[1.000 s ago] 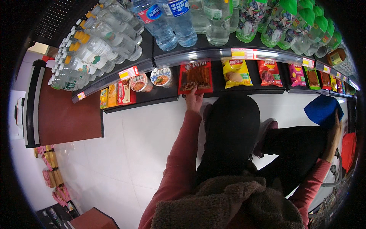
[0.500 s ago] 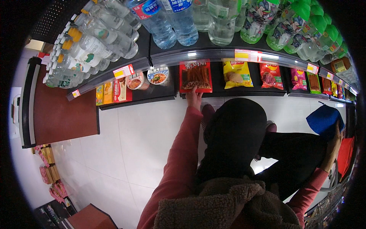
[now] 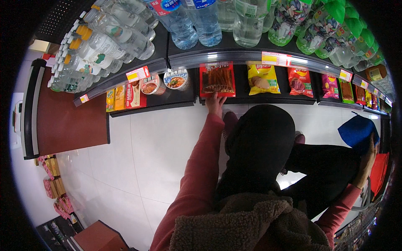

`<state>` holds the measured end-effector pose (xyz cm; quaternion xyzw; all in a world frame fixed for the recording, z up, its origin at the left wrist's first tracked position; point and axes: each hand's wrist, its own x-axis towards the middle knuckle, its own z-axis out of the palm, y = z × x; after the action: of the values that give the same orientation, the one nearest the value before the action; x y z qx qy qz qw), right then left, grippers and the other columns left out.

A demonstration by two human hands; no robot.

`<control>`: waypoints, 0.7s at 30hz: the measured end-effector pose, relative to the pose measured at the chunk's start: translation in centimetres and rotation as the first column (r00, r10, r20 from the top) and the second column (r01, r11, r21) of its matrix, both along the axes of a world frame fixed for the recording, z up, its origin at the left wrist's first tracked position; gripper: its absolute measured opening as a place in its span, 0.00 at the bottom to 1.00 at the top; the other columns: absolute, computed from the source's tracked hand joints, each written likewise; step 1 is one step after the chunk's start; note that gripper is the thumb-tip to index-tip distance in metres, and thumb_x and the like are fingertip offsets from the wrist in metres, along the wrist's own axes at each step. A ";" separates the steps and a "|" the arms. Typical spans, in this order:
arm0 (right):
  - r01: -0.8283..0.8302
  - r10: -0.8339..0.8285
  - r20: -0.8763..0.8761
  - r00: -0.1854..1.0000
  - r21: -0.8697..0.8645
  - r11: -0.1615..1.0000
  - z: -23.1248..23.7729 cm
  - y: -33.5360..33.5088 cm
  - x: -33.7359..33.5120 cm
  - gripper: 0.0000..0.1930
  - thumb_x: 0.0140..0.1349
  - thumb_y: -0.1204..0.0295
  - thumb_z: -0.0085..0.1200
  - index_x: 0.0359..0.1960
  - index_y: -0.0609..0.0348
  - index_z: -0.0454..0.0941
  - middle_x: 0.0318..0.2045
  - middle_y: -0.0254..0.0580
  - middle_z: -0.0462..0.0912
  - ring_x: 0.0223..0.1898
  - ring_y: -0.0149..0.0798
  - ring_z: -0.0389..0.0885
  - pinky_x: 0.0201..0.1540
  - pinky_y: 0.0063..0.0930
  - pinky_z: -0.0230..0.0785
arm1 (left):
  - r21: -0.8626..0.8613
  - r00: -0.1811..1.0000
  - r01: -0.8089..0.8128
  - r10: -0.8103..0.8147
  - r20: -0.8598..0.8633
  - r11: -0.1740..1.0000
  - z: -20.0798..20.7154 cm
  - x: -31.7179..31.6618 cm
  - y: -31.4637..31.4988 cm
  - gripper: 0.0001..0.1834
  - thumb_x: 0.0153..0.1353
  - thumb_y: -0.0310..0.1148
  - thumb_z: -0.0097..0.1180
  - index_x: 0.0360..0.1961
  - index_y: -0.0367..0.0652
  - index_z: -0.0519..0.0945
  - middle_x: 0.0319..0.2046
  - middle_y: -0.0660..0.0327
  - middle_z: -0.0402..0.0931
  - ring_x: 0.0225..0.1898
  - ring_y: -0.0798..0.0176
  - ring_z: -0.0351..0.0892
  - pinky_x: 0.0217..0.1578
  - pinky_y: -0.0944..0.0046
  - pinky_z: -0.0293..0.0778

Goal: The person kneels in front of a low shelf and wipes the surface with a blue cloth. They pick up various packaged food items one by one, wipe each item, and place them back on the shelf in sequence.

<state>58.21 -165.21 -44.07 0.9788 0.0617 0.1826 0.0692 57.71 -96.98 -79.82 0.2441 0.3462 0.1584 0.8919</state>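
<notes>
A red packet of brown stick-shaped snacks [image 3: 217, 79] rests on the lower shelf, its front facing up. My left hand [image 3: 215, 103] is at its lower edge, the thumb against the front and the fingers partly hidden below. Over at the far right, my right hand [image 3: 367, 161] grips a dark blue cloth [image 3: 358, 131], close to my bent knee; some of its fingers are out of sight behind the cloth. To the right of the red packet lie a yellow snack bag [image 3: 263, 79] and a smaller red bag [image 3: 300, 83].
Two instant noodle tubs [image 3: 176, 79] stand left of the packet beside yellow and red boxes [image 3: 133, 95]. Above, the upper shelf's clear front rail [image 3: 234, 57] overhangs, with rows of water bottles [image 3: 249, 25] behind it. A brown panel [image 3: 73, 108] stands at left.
The view has shifted slightly. My left hand has slid a little lower on the red packet's edge, with less of the thumb over its front. The right hand keeps the blue cloth.
</notes>
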 end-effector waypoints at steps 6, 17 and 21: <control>-0.002 0.002 0.002 1.000 -0.011 1.000 0.4 1.0 -0.1 0.31 0.65 0.82 0.40 0.72 0.48 0.66 0.71 0.58 0.62 0.73 0.54 0.58 0.74 0.44 0.53 | 0.123 0.984 0.065 -0.044 -0.172 0.990 2.1 -0.2 -0.6 0.22 0.69 0.34 0.58 0.58 0.36 0.68 0.43 0.51 0.78 0.40 0.55 0.85 0.35 0.57 0.87; 0.030 -0.011 -0.069 0.998 0.281 0.959 0.0 2.7 0.1 0.24 0.72 0.73 0.41 0.69 0.52 0.69 0.66 0.53 0.69 0.64 0.49 0.71 0.68 0.38 0.63 | 0.181 0.930 0.291 -0.233 -0.284 0.939 0.3 -2.0 0.8 0.22 0.66 0.45 0.61 0.51 0.39 0.75 0.39 0.53 0.85 0.32 0.58 0.87 0.27 0.60 0.82; 0.060 -0.047 -0.057 0.997 0.262 0.963 0.4 4.9 0.0 0.23 0.73 0.72 0.41 0.69 0.52 0.69 0.66 0.52 0.69 0.64 0.49 0.71 0.67 0.37 0.63 | 0.272 0.952 0.287 -0.242 -0.186 0.918 1.9 -4.1 -0.1 0.19 0.65 0.48 0.62 0.40 0.42 0.77 0.36 0.57 0.85 0.31 0.62 0.86 0.26 0.62 0.80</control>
<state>58.23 -160.33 -43.64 0.9850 0.0122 0.1623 -0.0581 53.62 -97.11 -77.89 0.4306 0.3476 0.0676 0.8302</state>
